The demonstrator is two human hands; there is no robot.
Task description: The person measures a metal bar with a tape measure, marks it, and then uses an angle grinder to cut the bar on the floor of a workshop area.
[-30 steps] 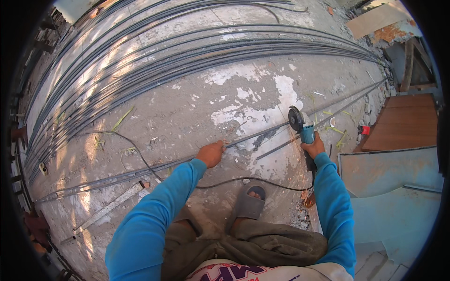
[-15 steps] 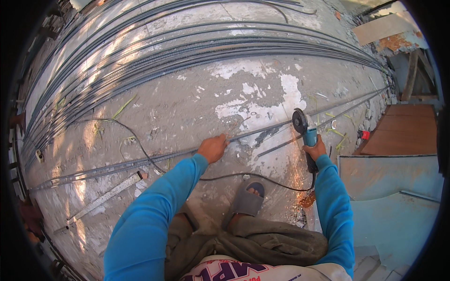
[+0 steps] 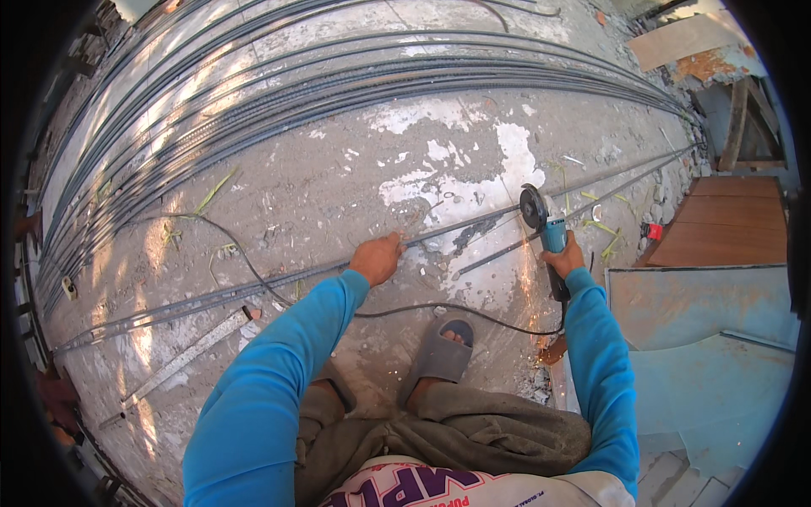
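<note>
My left hand (image 3: 378, 259) is closed on a long steel rebar (image 3: 460, 224) that runs across the concrete floor from lower left to upper right. In my right hand (image 3: 564, 256) is a teal and black angle grinder (image 3: 553, 237), its dark disc (image 3: 532, 208) upright over the bar. Disc and bar meet or nearly meet; exact contact is hard to make out. Orange sparks (image 3: 530, 287) drop from there toward the floor right of my sandal. Just nearer lies a shorter length of rebar (image 3: 498, 255), roughly alongside the held one.
The grinder's black cord (image 3: 422, 313) loops over the floor past my sandal (image 3: 441, 351). Many long rebars (image 3: 363, 89) lie along the far side. A pale metal strip (image 3: 190, 355) rests at left. Brown boards (image 3: 718, 224) and bluish sheets (image 3: 701, 313) lie at right.
The sparks have thinned. Both hands keep their grips, and the grinder stays at about the same place on the bar. The whole view has shifted slightly.
</note>
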